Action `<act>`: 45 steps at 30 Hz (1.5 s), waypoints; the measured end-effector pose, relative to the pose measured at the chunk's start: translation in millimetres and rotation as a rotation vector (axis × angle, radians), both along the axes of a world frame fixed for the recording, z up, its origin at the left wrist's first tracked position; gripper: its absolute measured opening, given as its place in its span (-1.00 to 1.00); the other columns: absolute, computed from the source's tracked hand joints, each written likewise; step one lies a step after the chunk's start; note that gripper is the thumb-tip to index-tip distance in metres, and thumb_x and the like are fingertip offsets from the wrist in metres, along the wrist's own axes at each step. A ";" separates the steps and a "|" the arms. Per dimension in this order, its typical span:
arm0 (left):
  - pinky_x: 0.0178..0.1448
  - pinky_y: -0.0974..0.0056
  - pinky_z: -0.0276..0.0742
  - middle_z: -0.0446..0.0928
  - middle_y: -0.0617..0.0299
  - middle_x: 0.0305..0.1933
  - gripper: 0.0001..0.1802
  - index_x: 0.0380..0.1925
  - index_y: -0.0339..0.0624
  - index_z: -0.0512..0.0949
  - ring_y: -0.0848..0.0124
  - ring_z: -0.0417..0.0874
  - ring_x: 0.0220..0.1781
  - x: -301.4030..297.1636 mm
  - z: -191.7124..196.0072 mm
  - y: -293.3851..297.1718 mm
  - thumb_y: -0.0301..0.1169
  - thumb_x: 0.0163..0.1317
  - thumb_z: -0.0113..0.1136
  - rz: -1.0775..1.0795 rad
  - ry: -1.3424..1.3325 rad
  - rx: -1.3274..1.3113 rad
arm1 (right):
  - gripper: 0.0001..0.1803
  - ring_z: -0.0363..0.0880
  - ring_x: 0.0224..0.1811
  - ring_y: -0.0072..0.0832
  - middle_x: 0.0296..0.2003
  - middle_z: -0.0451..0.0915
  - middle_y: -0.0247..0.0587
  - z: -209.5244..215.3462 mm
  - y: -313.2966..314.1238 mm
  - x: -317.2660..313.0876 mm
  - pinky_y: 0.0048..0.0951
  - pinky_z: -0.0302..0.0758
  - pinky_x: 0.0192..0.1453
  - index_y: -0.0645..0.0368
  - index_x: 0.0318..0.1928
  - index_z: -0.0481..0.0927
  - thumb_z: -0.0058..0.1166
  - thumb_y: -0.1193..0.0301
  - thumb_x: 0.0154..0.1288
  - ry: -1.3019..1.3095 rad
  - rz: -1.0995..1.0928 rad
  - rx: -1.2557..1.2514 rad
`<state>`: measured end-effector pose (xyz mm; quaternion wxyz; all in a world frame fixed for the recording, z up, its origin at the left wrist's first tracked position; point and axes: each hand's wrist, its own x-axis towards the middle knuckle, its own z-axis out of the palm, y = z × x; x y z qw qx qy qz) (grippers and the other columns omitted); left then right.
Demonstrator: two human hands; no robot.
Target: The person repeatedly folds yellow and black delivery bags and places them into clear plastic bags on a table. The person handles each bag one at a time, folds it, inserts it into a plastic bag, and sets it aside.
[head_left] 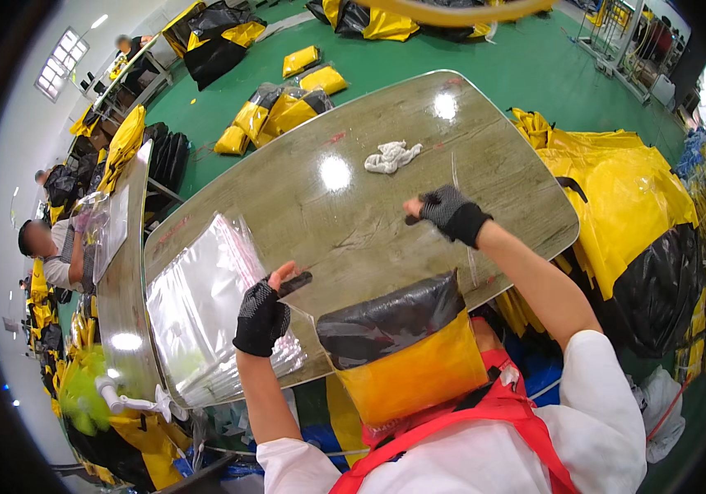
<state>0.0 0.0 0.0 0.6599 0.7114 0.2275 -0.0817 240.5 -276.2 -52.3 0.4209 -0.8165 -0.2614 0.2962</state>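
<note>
A folded yellow-and-black package (406, 350) in clear plastic lies at the table's near edge, against my red apron (501, 403). My left hand (264, 317), in a black fingerless glove, hovers by the package's left corner and over the right edge of a stack of clear plastic bags (209, 309). Its fingers are apart, one of them dark-covered. Beyond the package, my right hand (449, 216), gloved the same way, is stretched leftward above the table (287, 198). I see nothing held in either hand.
A crumpled white cloth (392, 156) lies on the table's far part. Large yellow-and-black bags (624, 214) are heaped at the right. Packed bundles (270, 115) rest on the green floor. A green fan (85, 391) stands at lower left, and a person (60, 251) works at the left table.
</note>
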 end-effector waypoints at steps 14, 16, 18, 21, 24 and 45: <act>0.29 0.25 0.20 0.21 -0.03 0.32 -0.71 -0.04 -0.15 0.55 0.18 0.24 0.35 -82.6 -27.8 -29.4 -0.44 0.24 0.01 -0.470 -0.104 0.462 | -0.62 0.45 0.10 -0.21 0.17 0.39 -0.06 16.2 -121.2 -73.2 -0.35 0.30 0.25 -0.13 0.02 0.55 0.10 0.38 0.14 -0.540 0.463 -0.042; 0.09 0.37 0.38 0.37 0.01 0.21 -0.62 0.00 -0.13 0.53 0.26 0.49 0.10 -81.4 -6.3 -7.8 -0.60 0.17 -0.01 -0.368 -0.084 0.706 | -0.63 0.45 0.07 -0.14 0.13 0.42 -0.03 33.1 -122.9 -73.8 -0.34 0.32 0.22 -0.06 0.00 0.54 0.11 0.37 0.12 -0.472 0.281 -0.039; 0.10 0.32 0.43 0.42 0.04 0.17 -0.61 0.00 -0.17 0.52 0.25 0.57 0.05 -34.0 24.7 -40.3 -0.62 0.14 -0.01 -0.139 -0.251 0.898 | -0.62 0.44 0.05 -0.08 0.08 0.44 0.03 46.2 -94.2 -85.1 -0.28 0.31 0.20 0.03 0.02 0.51 0.08 0.29 0.15 -0.625 0.306 0.063; 0.35 0.06 0.10 0.34 -0.07 0.21 -0.44 0.16 -0.17 0.35 -0.01 0.27 0.29 22.7 -25.0 -103.6 -0.37 0.09 0.13 -0.232 -0.545 1.083 | -0.43 0.34 0.16 -0.09 0.15 0.35 0.02 14.7 -33.5 -120.6 -0.07 0.18 0.28 -0.03 0.15 0.38 -0.04 0.00 0.18 -0.716 0.663 0.252; 0.32 0.08 0.15 0.26 -0.06 0.24 -0.19 0.31 -0.09 0.09 0.04 0.27 0.26 -22.7 -119.4 -108.7 -0.31 0.05 0.22 0.214 -0.475 0.726 | -0.38 0.25 0.25 -0.12 0.19 0.33 -0.08 -34.4 -59.2 -114.3 0.01 0.06 0.33 -0.06 0.19 0.35 -0.02 -0.02 0.15 -0.876 0.468 0.170; 0.39 0.22 0.04 0.10 -0.20 0.34 -0.03 0.31 -0.41 -0.05 0.12 0.11 0.40 131.7 -106.6 63.4 -0.08 0.10 0.24 -0.283 -0.048 1.104 | -0.65 0.57 -0.12 -0.23 -0.15 0.60 -0.06 -157.2 -330.9 166.7 -0.27 0.45 -0.02 0.11 -0.20 0.61 -0.10 0.15 0.20 -0.459 -0.483 -0.507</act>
